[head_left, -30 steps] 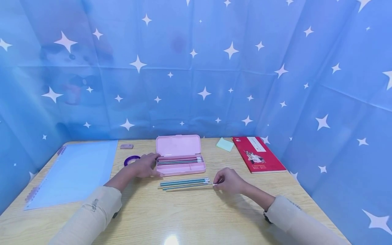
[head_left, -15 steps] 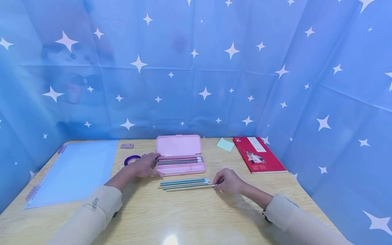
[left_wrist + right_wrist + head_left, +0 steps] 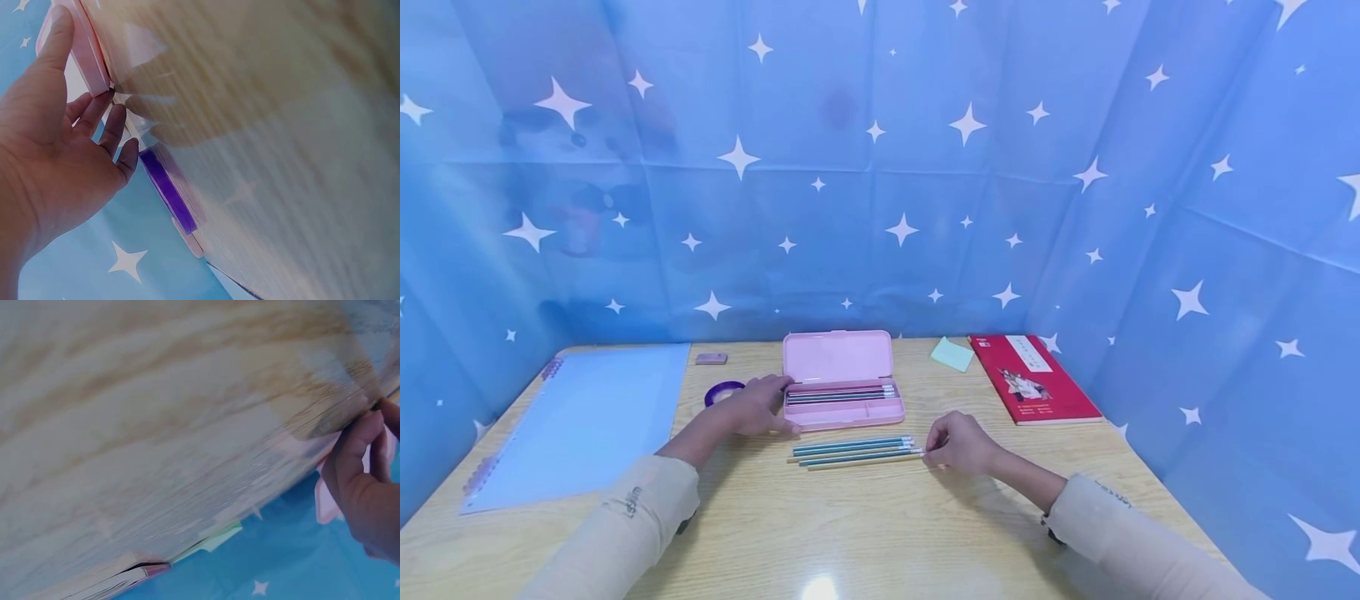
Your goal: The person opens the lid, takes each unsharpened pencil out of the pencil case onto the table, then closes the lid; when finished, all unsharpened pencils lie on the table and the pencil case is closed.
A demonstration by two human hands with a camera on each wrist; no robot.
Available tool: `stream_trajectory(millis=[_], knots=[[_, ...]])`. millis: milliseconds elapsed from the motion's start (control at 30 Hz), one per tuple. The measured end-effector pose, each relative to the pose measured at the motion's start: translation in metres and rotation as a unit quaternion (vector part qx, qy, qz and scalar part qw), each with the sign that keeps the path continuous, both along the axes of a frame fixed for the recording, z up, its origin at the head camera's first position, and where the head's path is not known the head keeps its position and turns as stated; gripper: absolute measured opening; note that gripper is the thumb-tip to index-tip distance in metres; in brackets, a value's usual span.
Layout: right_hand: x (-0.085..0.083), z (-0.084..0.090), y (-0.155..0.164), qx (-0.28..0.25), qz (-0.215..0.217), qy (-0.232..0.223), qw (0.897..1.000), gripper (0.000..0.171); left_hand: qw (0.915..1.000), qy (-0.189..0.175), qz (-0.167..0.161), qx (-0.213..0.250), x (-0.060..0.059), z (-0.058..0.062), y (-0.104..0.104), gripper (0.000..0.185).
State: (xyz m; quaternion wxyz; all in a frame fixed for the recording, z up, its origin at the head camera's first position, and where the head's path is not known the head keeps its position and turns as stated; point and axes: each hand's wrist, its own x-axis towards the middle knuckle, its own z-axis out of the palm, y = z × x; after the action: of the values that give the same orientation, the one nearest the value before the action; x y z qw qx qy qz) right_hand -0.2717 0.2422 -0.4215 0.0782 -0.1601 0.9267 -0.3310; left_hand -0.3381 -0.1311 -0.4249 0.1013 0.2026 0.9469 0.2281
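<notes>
An open pink pencil case with several pencils in it lies at the table's middle. My left hand rests against its left end, thumb along the front edge, fingers relaxed; the left wrist view shows the thumb of that left hand on the pink case. Several loose pencils lie in a row in front of the case. My right hand sits at their right ends, its curled fingers pinching the tip of the nearest pencil. The right wrist view shows only the right hand against the wood.
A purple tape roll and a small eraser lie left of the case. A pale blue binder sheet covers the left side. Green sticky notes and a red book lie at the right. Blue starred cloth walls the table.
My right hand's fingers have closed in a little over the end of the nearest pencil. The left hand, the case and the other pencils have not moved.
</notes>
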Motion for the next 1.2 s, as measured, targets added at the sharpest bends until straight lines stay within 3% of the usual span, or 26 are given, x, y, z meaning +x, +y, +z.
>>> stream_trajectory(millis=[400,633,933,1200], knots=[[-0.001,-0.002,-0.002,0.003,0.02,0.018,1.0,0.014,1.0,0.002,-0.005,-0.003,0.0,0.0,-0.002,0.102],[-0.008,0.01,0.0,0.047,0.027,-0.006,0.998,0.016,1.0,0.001,-0.004,-0.003,-0.002,-0.002,-0.001,0.102],[-0.037,0.028,-0.011,0.051,0.058,0.031,0.997,0.009,1.0,-0.001,-0.002,-0.003,-0.002,0.002,-0.001,0.102],[-0.07,0.026,-0.03,0.057,0.082,0.061,0.993,0.011,0.9999,-0.001,-0.01,0.009,-0.001,0.0,-0.001,0.102]])
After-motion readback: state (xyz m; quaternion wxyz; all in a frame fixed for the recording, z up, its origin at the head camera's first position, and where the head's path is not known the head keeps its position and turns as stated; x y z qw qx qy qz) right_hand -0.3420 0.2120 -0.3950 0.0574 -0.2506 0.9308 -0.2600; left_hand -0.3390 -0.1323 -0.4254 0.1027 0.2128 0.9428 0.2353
